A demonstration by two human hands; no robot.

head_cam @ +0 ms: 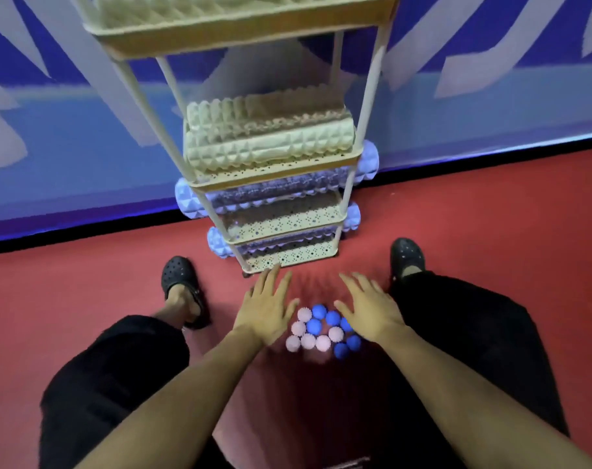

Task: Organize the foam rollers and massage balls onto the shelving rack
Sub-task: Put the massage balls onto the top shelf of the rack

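Note:
A cream shelving rack (pixel 367 99) stands against the wall in front of me. Cream foam rollers (pixel 270 143) lie on its middle tier and more fill the top tier. Pale blue foam rollers (pixel 189 201) lie across the two lowest tiers, their ends sticking out at both sides. On the red floor between my feet sits a cluster of several spiky massage balls (pixel 321 330), some pink, some blue. My left hand (pixel 265 309) hovers open just left of the cluster. My right hand (pixel 369 308) hovers open at its right edge, covering a blue ball or two.
The floor is red carpet (pixel 85 282). A blue and white wall (pixel 68 147) rises right behind the rack. My feet in black clogs (pixel 183 282) stand either side of the balls, and my black-trousered legs frame the space.

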